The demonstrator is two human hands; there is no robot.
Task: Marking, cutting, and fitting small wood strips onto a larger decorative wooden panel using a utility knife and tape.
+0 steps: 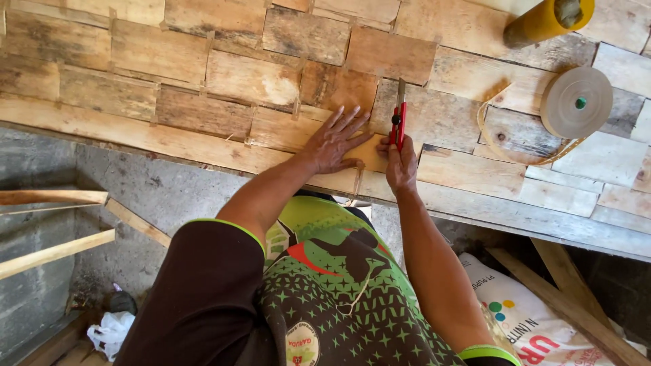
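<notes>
Across the workbench point(169, 146), sheets of wood veneer point(251, 78) lie edge to edge in overlapping rows, most already joined into one patchwork panel. Left of centre, the left hand point(333, 141) lies flat with fingers spread wide, pressing down a small veneer piece point(366, 152) at the near edge. Just beside it, the right hand point(400, 163) is closed around a red utility knife point(399, 115), blade pointing away along that piece's right edge. Farther right, a roll of brown veneer tape point(576, 102) stands with its tail looped loose, and a yellow tube point(542, 20) lies beyond. Judging by the loose sheets at right, joining there seems unfinished.
</notes>
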